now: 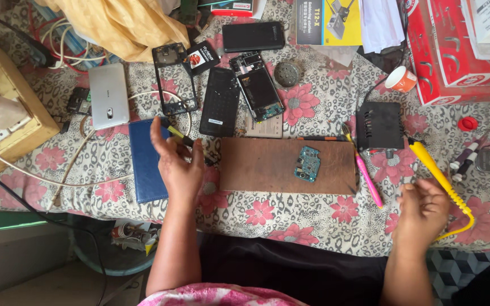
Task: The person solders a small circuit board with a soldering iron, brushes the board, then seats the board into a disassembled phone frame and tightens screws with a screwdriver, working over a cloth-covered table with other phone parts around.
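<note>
My left hand (178, 164) hovers palm-in over the blue notebook (146, 161), fingers apart, with a small yellow-handled screwdriver (184, 137) at its fingertips; whether it grips the tool is unclear. My right hand (423, 211) is at the table's front right edge, fingers curled and blurred, next to the yellow soldering iron (440, 178). Between the hands lies a brown wooden board (262, 165) with a small teal circuit board (307, 164) on it. Behind the board lie an opened phone (256, 86), a black back cover (220, 102) and a black phone frame (174, 79).
A white phone (108, 95) and a wooden socket box (4, 105) with cables sit at left. A black soldering station (379, 126), a pink pen (368, 180), an orange-rimmed cup (401, 79) and red boxes (455, 51) are at right. Floral cloth (290, 218) covers the table.
</note>
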Demonstrator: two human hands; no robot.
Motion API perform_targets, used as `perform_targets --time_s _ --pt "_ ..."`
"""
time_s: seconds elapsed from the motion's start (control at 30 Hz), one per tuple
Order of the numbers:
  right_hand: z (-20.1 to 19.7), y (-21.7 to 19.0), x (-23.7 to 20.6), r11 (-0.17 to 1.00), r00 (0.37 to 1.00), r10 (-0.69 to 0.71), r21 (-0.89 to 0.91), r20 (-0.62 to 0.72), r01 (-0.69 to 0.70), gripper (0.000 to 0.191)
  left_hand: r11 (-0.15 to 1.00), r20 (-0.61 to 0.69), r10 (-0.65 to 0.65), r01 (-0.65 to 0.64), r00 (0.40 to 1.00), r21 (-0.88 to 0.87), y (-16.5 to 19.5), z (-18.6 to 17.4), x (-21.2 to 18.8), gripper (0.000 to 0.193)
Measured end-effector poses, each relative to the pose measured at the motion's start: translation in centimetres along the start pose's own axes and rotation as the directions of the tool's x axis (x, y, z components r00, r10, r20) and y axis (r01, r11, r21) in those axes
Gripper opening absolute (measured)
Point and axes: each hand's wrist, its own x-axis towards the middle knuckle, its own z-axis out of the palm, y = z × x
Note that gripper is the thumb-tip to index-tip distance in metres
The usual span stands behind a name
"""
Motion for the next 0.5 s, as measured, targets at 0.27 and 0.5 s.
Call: perform_targets --time_s 0.27,0.5 --pt "3.1 -4.0 -2.6 0.859 0.968 -0.187 -0.45 0.169 0.245 0.011 0.837 0.311 0.051 -0.21 0.949 0.505 -1.1 0.8 1.0 0.076" --pt "5.2 -5.9 -1.0 0.612 0.899 -0.208 -0.665 0.385 0.427 0.025 0.746 0.352 0.218 -0.388 0.91 0.542 -0.9 1.0 1.0 0.069"
